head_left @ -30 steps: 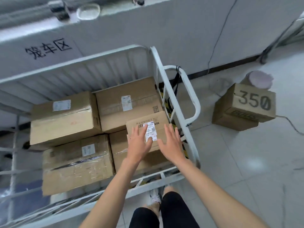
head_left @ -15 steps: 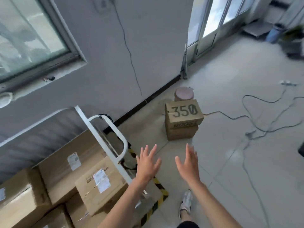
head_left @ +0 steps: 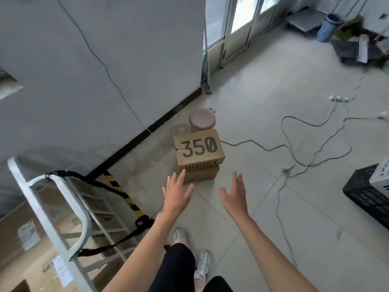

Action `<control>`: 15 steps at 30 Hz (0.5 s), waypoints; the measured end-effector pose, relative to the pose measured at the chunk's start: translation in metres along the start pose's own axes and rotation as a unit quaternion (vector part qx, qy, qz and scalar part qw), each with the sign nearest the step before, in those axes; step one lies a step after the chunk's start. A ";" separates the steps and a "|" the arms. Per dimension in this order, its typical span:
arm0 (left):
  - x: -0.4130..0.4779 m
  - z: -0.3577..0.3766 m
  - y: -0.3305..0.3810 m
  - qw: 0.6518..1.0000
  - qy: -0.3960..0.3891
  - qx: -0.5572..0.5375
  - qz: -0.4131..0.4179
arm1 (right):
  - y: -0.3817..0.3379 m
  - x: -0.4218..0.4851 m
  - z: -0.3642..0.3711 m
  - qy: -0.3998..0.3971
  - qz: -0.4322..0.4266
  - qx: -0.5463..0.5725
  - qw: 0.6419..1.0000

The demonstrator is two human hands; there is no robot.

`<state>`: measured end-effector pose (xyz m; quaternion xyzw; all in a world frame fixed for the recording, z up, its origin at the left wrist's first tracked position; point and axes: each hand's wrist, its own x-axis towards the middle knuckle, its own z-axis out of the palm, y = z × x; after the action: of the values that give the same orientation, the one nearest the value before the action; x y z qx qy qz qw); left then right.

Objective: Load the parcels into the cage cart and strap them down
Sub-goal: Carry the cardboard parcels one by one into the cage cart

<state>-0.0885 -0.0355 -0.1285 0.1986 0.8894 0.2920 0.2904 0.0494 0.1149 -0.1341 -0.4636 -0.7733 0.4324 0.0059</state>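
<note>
1. Parcel marked 350 (head_left: 199, 149) sits on the floor just beyond my fingertips, stacked on a second brown box (head_left: 201, 176).
2. My left hand (head_left: 176, 194) and right hand (head_left: 234, 196) reach out side by side, fingers straight and spread wide, holding nothing.
3. Cage cart (head_left: 52, 209) stands left of my left fingers, with brown parcels (head_left: 12, 232) inside and a black strap (head_left: 101, 186) tied to its rail.
4. Pink-lidded tub (head_left: 202, 120) stands behind the stack, on the side away from my fingers.
</note>
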 end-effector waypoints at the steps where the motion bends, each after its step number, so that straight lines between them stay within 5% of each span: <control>1: 0.016 0.002 0.001 1.000 0.000 -0.003 -0.011 | -0.002 0.018 0.001 -0.009 0.001 -0.003 1.000; 15: 0.296 0.077 -0.039 0.983 -0.060 -0.027 -0.169 | 0.020 0.316 0.062 -0.102 0.070 -0.060 0.991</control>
<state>-0.2698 0.1218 -0.3228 0.0548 0.8826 0.2506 0.3939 -0.1424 0.3059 -0.3103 -0.4701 -0.7598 0.4297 -0.1308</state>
